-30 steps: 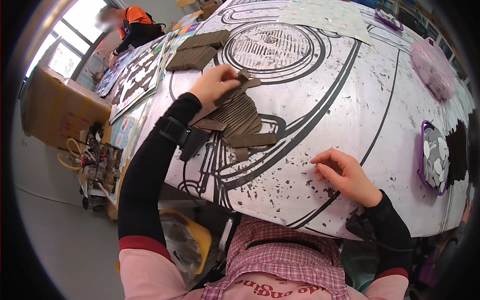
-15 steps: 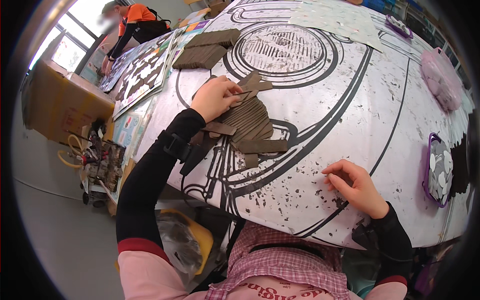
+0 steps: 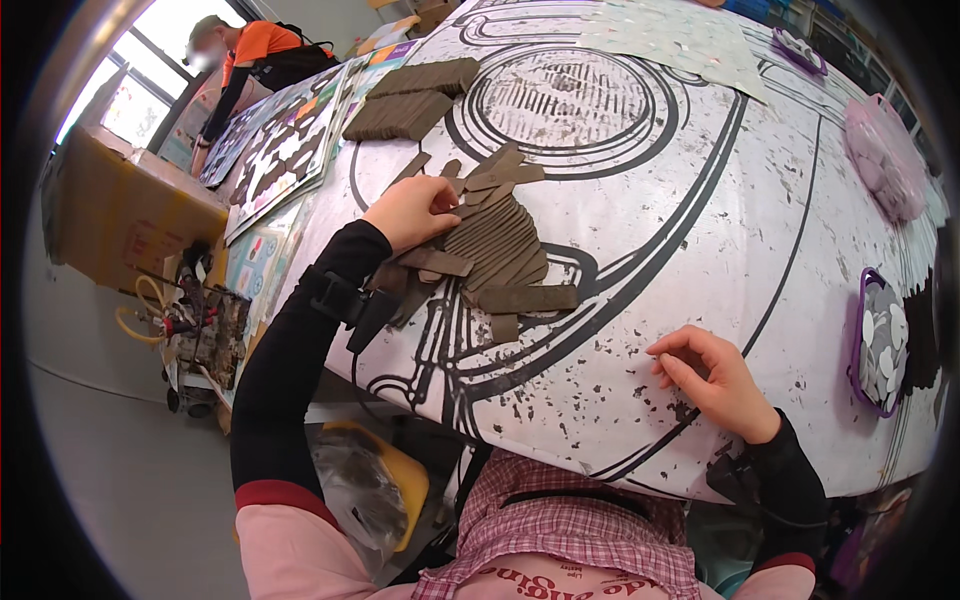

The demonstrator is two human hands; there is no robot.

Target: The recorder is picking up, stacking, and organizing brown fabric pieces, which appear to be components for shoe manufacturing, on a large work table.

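Observation:
My left hand (image 3: 412, 212) is at the left side of a loose pile of flat brown strips (image 3: 495, 240). Its fingers are curled together against the strips, and what they pinch is hidden. In the pile's middle many strips overlap in a fanned row, while others lie crosswise around it. One strip (image 3: 528, 297) lies across the near end, with a short piece (image 3: 504, 327) below it. Over the near right part of the table hovers my right hand (image 3: 715, 382), fingers loosely bent, a gap between thumb and forefinger, nothing in it.
Two neat stacks of brown strips (image 3: 400, 115) lie beyond the pile. The white table sheet (image 3: 640, 300) bears thick black lines and dark flecks. At right are a purple basket of white pieces (image 3: 880, 345) and a pink bag (image 3: 880, 160). A person in orange (image 3: 265, 50) works far left.
My left hand has drawn back left and slightly nearer, uncovering strips at the pile's far left. My right hand has hardly moved. The person in orange has shifted slightly left.

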